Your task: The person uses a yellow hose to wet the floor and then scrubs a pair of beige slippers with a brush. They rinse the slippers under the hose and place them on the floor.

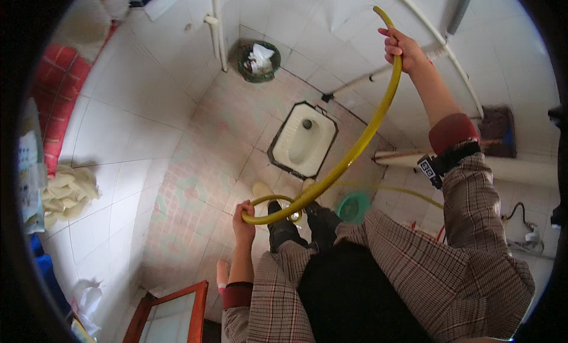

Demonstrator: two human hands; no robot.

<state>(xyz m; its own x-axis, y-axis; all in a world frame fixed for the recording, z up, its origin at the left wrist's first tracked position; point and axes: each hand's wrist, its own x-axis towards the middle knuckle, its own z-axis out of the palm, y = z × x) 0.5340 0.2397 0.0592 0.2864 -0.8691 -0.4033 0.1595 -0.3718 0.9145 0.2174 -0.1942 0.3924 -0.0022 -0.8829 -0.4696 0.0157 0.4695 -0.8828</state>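
A yellow hose [368,136] arcs across the view between my two hands. My right hand [402,47], raised at the upper right, is closed round it near its free end, which sticks out past the fingers towards the upper left. Lower down, in front of my legs, my left hand [244,217] grips the hose where it bends back into a loop. Part of the loop passes in front of my dark trousers. Below the hose, a white squat toilet [305,141] is set in the tiled floor.
A bin [258,60] lined with a dark bag holds white waste by the far wall. A green basin [353,207] stands right of my feet. Pipes [414,12] run along the right wall. A red-framed door or panel [198,310] is at lower left; towels [62,83] hang at left.
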